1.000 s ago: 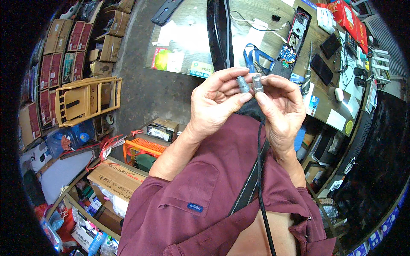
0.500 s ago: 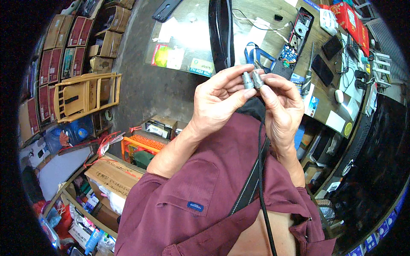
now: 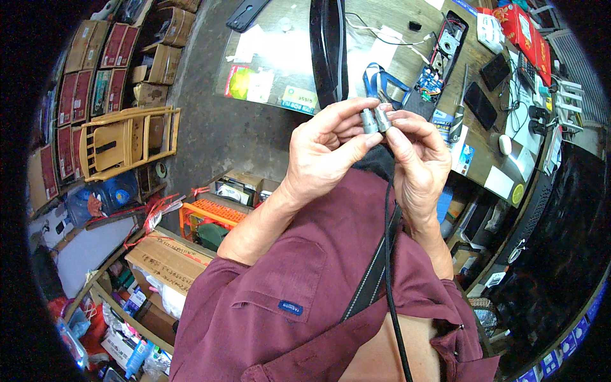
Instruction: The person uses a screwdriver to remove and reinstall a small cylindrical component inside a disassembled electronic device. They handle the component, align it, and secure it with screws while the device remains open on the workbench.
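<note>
Two small grey metal stepped cylinders are held side by side above the near edge of the table. My left hand [image 3: 318, 153] pinches the left cylinder [image 3: 370, 122] between thumb and fingers. In the fingertips of my right hand [image 3: 419, 162] is the right cylinder [image 3: 382, 120], close against the first. Both have a narrower upper end and a wider lower part. Fingers partly hide them. Just beyond my hands, a blue strap loop [image 3: 386, 81] lies on the table, beside a long black glossy casing [image 3: 328, 54].
An opened black device with a blue circuit board [image 3: 431, 84] lies on the table [image 3: 375, 54]. Right of it are a screwdriver [image 3: 459, 118], a dark phone [image 3: 480, 105] and a white mouse [image 3: 505, 146]. A wooden chair [image 3: 127, 145] and stacked boxes [image 3: 76, 95] stand left.
My hands stay almost in place, still gripping the two cylinders. The cylinders sit slightly closer together, and the view has shifted a little.
</note>
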The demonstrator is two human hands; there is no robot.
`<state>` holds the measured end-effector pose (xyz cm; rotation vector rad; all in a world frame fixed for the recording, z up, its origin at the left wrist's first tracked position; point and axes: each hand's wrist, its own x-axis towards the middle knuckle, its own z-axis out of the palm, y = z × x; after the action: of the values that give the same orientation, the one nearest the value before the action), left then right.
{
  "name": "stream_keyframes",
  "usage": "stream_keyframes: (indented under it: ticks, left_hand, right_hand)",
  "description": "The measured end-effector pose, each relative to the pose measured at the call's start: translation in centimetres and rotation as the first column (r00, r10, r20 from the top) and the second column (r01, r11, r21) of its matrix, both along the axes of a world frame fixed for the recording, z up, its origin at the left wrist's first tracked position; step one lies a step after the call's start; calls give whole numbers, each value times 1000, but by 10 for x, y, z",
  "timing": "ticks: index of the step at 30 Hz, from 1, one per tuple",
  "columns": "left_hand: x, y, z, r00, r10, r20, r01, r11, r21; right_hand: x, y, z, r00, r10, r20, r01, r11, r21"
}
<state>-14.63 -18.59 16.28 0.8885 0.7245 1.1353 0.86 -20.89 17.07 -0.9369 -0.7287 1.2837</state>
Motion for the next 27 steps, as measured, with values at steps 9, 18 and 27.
stream_keyframes:
  ticks: [9,18,27]
  left_hand:
    - [12,0,3,929,95,-357,-12,973,229]
    - [66,6,-2,825,134,-549,86,931,356]
    - [123,22,-19,940,-104,-326,90,994,-58]
  right_hand:
    - [9,-1,-6,999,-9,-54,9,1000,2]
    - [57,-7,-20,984,-114,-134,96,986,-135]
    - [154,3,-47,972,-204,-116,182,968,-175]
